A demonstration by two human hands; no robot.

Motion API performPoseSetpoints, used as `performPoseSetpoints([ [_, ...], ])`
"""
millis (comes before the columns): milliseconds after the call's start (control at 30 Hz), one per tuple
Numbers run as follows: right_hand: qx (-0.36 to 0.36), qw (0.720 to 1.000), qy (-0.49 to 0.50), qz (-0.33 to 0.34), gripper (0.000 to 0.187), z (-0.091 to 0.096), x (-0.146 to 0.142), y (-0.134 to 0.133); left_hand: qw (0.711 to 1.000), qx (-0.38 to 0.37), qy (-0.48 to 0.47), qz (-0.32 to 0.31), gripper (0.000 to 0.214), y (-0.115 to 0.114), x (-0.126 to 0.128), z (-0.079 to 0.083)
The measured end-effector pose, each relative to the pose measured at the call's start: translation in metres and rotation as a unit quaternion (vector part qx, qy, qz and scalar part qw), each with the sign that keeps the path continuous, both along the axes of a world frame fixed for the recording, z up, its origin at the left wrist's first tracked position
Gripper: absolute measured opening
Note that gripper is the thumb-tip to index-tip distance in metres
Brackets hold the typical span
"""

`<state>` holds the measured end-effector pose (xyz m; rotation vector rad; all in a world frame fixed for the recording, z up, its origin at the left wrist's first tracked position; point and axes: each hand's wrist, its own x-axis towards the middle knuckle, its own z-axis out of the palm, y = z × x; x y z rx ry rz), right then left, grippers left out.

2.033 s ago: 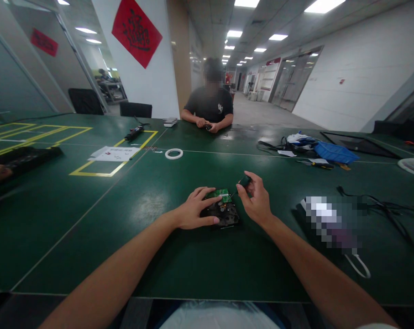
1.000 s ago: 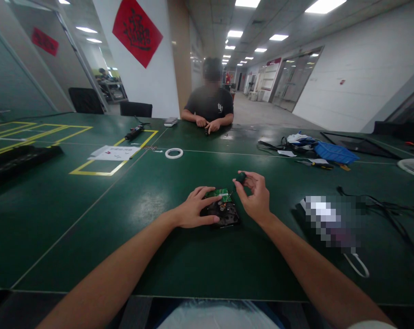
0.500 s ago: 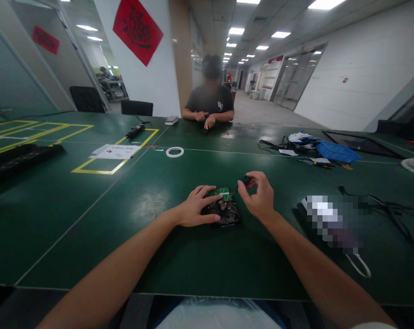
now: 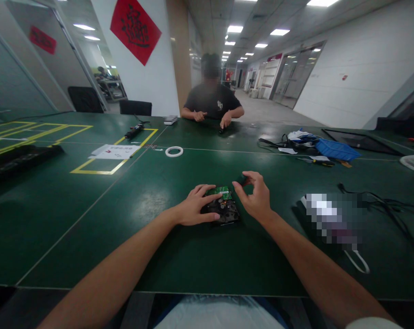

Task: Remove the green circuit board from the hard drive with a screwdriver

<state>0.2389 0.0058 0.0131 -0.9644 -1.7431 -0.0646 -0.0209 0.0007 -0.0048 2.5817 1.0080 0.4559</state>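
right hand (image 4: 256, 198) dipped back toward black hard drive with green circuit board (image 4: 223, 209) | grip pinched on small dark screwdriver (image 4: 243, 179) | left hand (image 4: 193, 208) flat, pinning drive on green tabletop (image 4: 152, 256) | mid-unscrewing I'd say, keep tip seated

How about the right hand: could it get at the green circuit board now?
Probably yes. The right hand, pinching a small dark tool, hovers beside the green circuit board; the left hand rests on the left of the drive, leaving the board's right edge uncovered.

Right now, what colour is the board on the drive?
Green; the board shows best in the head view.
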Motion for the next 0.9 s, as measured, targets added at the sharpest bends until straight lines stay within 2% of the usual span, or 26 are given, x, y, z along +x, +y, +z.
performPoseSetpoints([
  [233, -0.007, 0.997, 0.032, 0.074, 0.045, -0.0003, -0.0026, -0.0002, 1.000, -0.008, -0.003, 0.004, 0.077, -0.0010, 0.0007, 0.0025],
  [400, 0.011, 0.999, 0.020, 0.036, 0.043, -0.0015, -0.0013, 0.0003, 1.000, -0.010, -0.010, 0.002, 0.076, -0.0003, 0.0005, 0.0014],
  [533, 0.030, 0.999, -0.005, 0.039, 0.039, 0.0010, 0.0002, -0.0002, 1.000, -0.005, -0.009, 0.004, 0.076, -0.0003, 0.0008, 0.0009],
  [700, 0.028, 0.998, 0.031, 0.057, 0.039, 0.0000, -0.0009, 0.0034, 1.000, -0.007, -0.010, 0.002, 0.076, -0.0004, 0.0009, 0.0007],
  [900, 0.044, 0.999, 0.010, 0.021, 0.033, 0.0032, 0.0033, 0.0025, 1.000, -0.010, -0.006, 0.002, 0.076, -0.0009, 0.0012, 0.0017],
])
